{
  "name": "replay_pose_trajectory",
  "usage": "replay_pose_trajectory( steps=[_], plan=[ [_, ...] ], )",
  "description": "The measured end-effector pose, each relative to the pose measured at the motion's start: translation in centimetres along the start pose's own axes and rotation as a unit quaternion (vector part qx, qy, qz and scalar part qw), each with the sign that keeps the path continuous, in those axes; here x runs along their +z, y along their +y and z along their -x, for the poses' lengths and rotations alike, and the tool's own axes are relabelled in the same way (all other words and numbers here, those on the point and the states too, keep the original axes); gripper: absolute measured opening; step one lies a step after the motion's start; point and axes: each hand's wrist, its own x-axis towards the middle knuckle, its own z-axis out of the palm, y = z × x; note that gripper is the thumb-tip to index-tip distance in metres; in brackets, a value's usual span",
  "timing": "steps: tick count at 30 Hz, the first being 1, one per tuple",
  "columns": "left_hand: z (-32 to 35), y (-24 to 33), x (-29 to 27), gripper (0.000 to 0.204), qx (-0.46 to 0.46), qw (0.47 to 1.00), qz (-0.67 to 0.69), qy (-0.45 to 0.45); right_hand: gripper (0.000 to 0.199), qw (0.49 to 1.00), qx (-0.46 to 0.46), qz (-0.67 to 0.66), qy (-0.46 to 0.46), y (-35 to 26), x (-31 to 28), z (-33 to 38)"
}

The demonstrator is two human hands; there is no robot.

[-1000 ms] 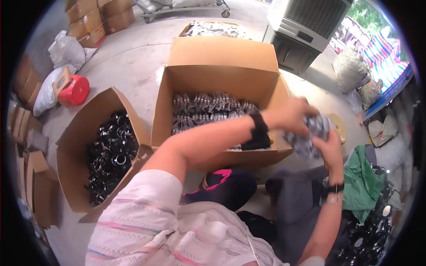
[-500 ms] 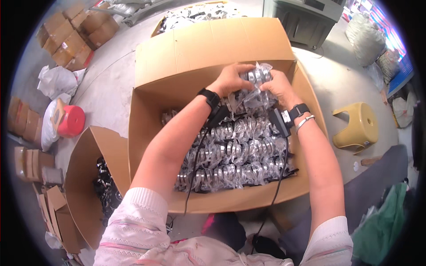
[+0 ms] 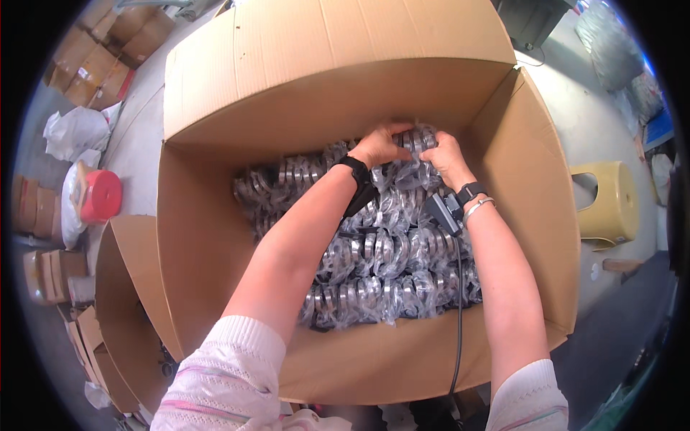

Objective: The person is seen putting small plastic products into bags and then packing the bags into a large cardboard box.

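Observation:
Inside a large cardboard box (image 3: pixel 431 366) lie several rows of shiny round metal parts in clear plastic (image 3: pixel 388 251). At the far side of these rows, my left hand (image 3: pixel 382 146) and my right hand (image 3: pixel 447 158) grip a bundle of plastic-wrapped metal parts (image 3: pixel 422 138) from its two sides. The bundle is low among the others, against the far rows; its underside is hidden. Both hands have thumb and fingers closed round it. Each wrist carries a black strap with a small black device (image 3: pixel 444 214), and a cable hangs from the right one.
A raised flap (image 3: pixel 345 36) stands at the box's far side. To the left are a smaller open carton (image 3: pixel 122 287), a red stool (image 3: pixel 103 196), white sacks (image 3: pixel 75 134) and stacked cartons (image 3: pixel 100 72). On the right stand a yellow stool (image 3: pixel 611 201) and a grey sack (image 3: pixel 611 47).
My hands have lowered the wrapped bundle from above the rows down into the far part of the box. The view has moved closer over the box.

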Motion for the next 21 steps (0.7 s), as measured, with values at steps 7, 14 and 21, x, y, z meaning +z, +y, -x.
replay_pose_trajectory(
  steps=[7,14,21],
  plan=[
    [0.6,-3.2,1.8,0.060,0.056,0.969,-0.237,0.045,0.034,0.992,-0.056,0.084,0.069,5.5,2.7,-2.1],
    [2.4,-3.4,3.8,0.062,0.128,0.873,-0.451,0.131,0.038,0.994,-0.036,0.032,0.094,6.5,3.4,-1.0],
    [4.2,-3.9,2.3,0.071,0.046,0.873,-0.474,0.105,0.031,0.995,-0.096,0.010,-0.019,4.4,4.6,-1.3]
  ],
)
